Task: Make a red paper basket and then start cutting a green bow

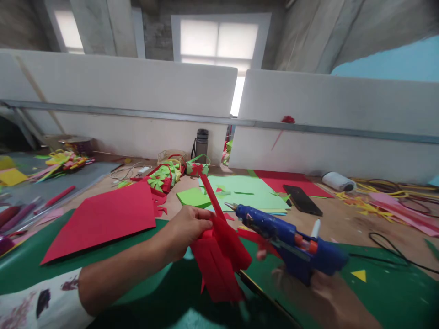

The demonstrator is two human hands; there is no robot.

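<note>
My left hand (187,228) is closed round a red paper piece (219,256) with a rolled stem pointing up and cut strips hanging below. My right hand (322,288), blurred at the lower right, grips a blue hot glue gun (291,242). The gun's metal nozzle points left, close to the red paper near its stem. Both are held above a green cutting mat (377,292).
A red paper sheet (103,219) lies to the left, and light green sheets (247,192) and a black phone (302,199) behind. Finished red and green paper flowers (164,176), a dark bottle (201,142), a white roll (338,181) and a black cable (394,249) lie about. White partition boards stand at the table's back.
</note>
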